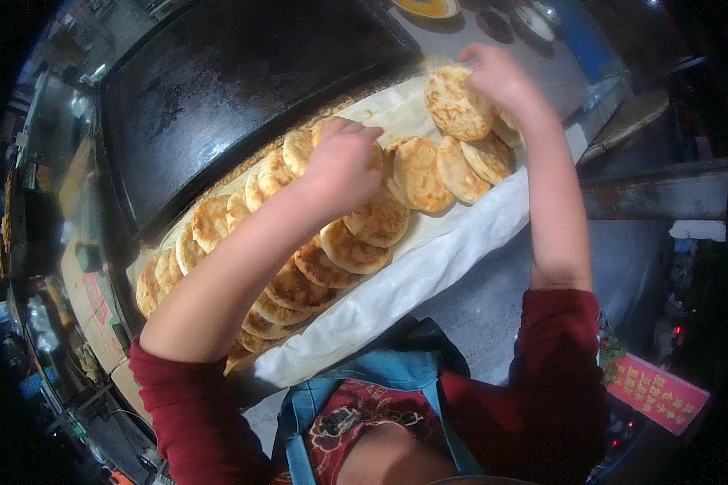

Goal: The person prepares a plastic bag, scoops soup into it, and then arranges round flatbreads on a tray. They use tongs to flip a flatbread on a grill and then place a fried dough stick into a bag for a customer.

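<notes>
Browned round flatbreads [324,260] lie overlapping in rows on a cloth-lined surface [394,291]. Above the middle of the rows is my left hand [346,160], its fingers curled over a flatbread; whether it grips one is hidden. My right hand [491,76] is at the far right end, its fingers bent by the upper edge of a spotted flatbread [458,103]. That bread rests against others, and the hand's hold on it cannot be made out. More flatbreads [421,173] lean together between the two hands.
A large black griddle plate [236,91] with a raised rim lies just beyond the breads. Past it at the upper right are a yellow-filled bowl [428,7] and other dishes. Cardboard [91,291] stands at the left, and a red sign [655,391] with writing is at the lower right.
</notes>
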Action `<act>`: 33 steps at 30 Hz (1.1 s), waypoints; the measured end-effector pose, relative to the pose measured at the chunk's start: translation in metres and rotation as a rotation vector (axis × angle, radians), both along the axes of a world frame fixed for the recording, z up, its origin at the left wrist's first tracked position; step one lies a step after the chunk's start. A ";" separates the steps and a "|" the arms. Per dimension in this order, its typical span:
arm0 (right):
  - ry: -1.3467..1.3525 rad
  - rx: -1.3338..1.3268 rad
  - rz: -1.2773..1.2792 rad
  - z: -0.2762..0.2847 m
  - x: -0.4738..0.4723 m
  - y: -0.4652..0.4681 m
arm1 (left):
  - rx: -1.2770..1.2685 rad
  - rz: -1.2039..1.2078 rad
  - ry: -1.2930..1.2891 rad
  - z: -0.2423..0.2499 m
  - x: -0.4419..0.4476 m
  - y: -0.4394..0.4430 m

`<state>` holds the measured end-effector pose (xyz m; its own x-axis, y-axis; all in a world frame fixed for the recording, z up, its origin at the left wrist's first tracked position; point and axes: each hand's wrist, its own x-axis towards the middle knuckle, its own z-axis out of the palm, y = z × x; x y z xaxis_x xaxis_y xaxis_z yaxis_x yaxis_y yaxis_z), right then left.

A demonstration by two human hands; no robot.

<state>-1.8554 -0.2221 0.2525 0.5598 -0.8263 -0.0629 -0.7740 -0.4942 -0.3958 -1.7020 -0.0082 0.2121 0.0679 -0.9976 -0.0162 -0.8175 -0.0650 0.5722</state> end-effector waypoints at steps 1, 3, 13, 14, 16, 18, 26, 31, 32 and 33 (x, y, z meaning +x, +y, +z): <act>0.013 -0.019 0.005 0.002 0.001 0.005 | 0.099 -0.009 -0.030 -0.003 -0.009 -0.013; -0.017 -0.050 0.018 0.004 0.004 0.013 | 0.300 -0.063 -0.106 -0.007 -0.022 -0.041; -0.145 -0.168 0.072 0.000 -0.006 0.032 | 0.338 0.032 0.189 -0.019 -0.042 -0.081; -0.119 -0.130 0.049 0.001 -0.007 0.030 | 0.302 0.014 0.243 -0.019 -0.040 -0.080; -0.134 -0.107 0.076 0.001 -0.008 0.026 | 0.375 0.028 0.295 -0.018 -0.036 -0.076; -0.171 0.000 0.068 0.002 -0.009 0.024 | 0.403 0.039 0.285 -0.015 -0.031 -0.065; -0.023 0.208 0.509 0.004 0.005 0.060 | 0.452 -0.092 -0.024 0.025 -0.020 -0.005; 0.114 0.388 0.693 0.008 0.013 0.094 | 0.230 0.183 0.272 0.054 0.024 0.078; 0.091 0.418 0.725 0.011 0.015 0.099 | 0.272 0.257 0.271 0.057 0.032 0.098; 0.138 0.470 0.704 0.012 0.018 0.104 | 0.310 0.331 0.277 0.060 0.039 0.117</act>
